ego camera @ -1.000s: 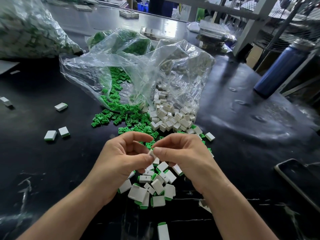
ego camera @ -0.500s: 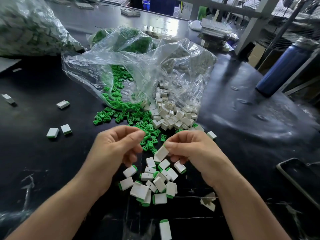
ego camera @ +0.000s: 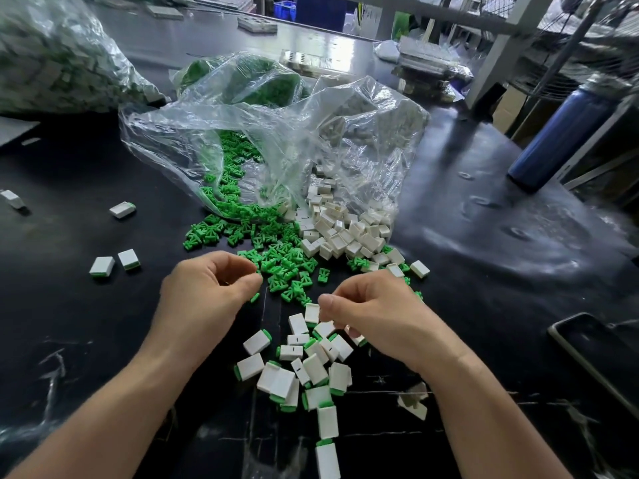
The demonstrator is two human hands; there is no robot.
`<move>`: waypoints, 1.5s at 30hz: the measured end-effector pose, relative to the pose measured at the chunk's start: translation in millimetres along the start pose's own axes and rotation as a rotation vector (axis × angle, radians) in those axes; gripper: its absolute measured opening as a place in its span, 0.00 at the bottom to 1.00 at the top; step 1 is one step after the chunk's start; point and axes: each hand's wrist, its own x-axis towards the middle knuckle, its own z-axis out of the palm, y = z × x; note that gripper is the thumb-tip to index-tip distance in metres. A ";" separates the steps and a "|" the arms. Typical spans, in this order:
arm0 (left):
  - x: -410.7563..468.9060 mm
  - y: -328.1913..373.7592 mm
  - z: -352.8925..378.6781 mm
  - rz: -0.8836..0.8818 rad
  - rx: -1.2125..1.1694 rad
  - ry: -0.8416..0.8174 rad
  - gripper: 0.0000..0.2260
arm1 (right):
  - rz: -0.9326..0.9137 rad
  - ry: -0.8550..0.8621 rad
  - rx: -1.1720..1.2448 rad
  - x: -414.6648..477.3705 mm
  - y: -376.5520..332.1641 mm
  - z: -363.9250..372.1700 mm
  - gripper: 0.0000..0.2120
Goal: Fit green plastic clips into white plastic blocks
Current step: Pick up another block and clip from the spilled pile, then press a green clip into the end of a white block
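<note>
Loose green clips (ego camera: 276, 261) spill from a clear plastic bag (ego camera: 276, 140) beside a heap of empty white blocks (ego camera: 342, 233). A pile of white blocks with green clips fitted (ego camera: 304, 368) lies close to me. My left hand (ego camera: 207, 295) hovers at the near edge of the green clips with curled fingers and thumb and forefinger tips close together. A green bit (ego camera: 255, 298) shows under the thumb, and whether it is pinched is unclear. My right hand (ego camera: 377, 316) hangs loosely curled over the fitted pile. One white block (ego camera: 312, 312) lies just beside its thumb, not held.
The table is black (ego camera: 86, 340). Single fitted blocks (ego camera: 114, 262) lie at the left, another bag of parts (ego camera: 52, 57) at the far left. A blue bottle (ego camera: 560, 140) stands at the right, and a dark phone (ego camera: 594, 354) lies near the right edge.
My hands have parted. The right hand no longer holds the white block it held half a second ago and sits lower over the pile. The left hand shifted left towards the clips.
</note>
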 end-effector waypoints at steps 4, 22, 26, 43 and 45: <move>-1.6 0.4 -1.5 0.125 0.409 -0.055 0.11 | 0.002 0.098 -0.052 4.0 1.8 1.6 0.13; -5.7 1.1 3.3 0.228 0.612 -0.120 0.03 | -0.090 0.426 -0.141 33.6 12.3 -1.4 0.07; -6.3 4.7 5.6 0.275 0.463 -0.021 0.04 | -0.138 0.429 -0.302 50.5 12.0 0.8 0.20; -6.1 9.1 6.3 0.148 -0.026 -0.143 0.11 | -0.258 0.494 -0.082 39.5 7.2 -3.8 0.13; -8.4 15.0 5.2 0.032 -0.244 -0.249 0.11 | -0.274 0.474 -0.051 27.8 5.4 2.3 0.13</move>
